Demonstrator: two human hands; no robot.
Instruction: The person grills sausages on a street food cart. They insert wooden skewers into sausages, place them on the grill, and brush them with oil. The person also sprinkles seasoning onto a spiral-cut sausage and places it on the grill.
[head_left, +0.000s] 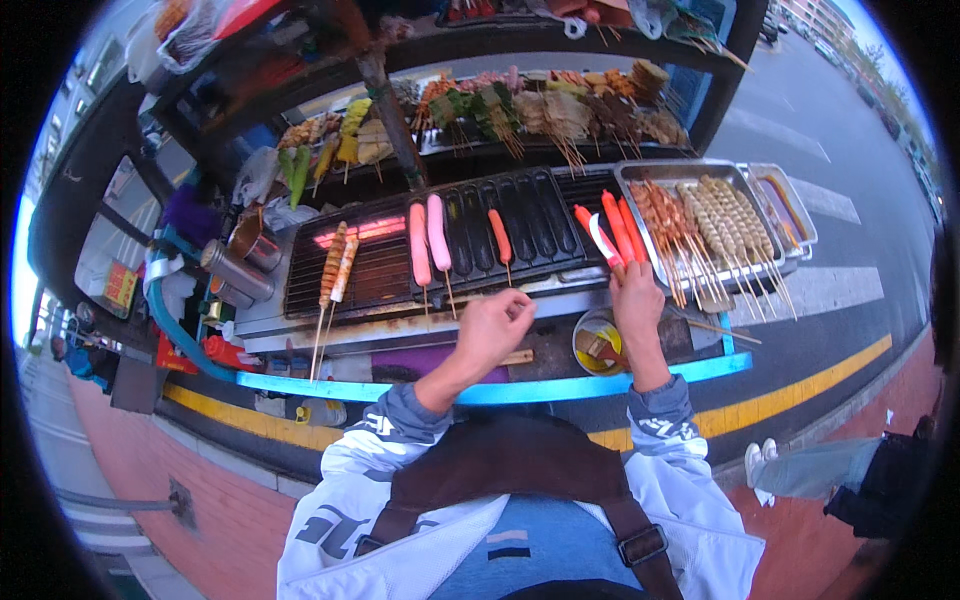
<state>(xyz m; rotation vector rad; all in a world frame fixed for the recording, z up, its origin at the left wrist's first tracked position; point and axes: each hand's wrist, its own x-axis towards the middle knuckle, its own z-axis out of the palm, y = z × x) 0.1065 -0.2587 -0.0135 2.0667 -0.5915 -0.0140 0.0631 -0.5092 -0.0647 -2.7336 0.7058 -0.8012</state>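
Observation:
My right hand (639, 300) grips a small curved-blade knife (602, 240), its pale blade pointing up and left. Just beyond it lie several bright red sausage-shaped pieces (616, 219). My left hand (491, 330) has its fingers curled close to the stick of a small red sausage (500, 234); whether it pinches that stick is hidden. This sausage lies in a black grooved roller-style hot dog pan (529, 217). Two larger pink sausages (427, 236) on sticks lie at the pan's left. On the wire grill (375, 281) rest a browned spiral skewer (333, 262) and a paler skewer (345, 270).
A metal tray (656, 259) of meat skewers stands at right. Below my right hand is a pot (598, 341) with a brush in yellow liquid. Skewers fill a back shelf (517, 150). A blue rail (540, 392) runs before me; a person's legs (810, 465) show at right.

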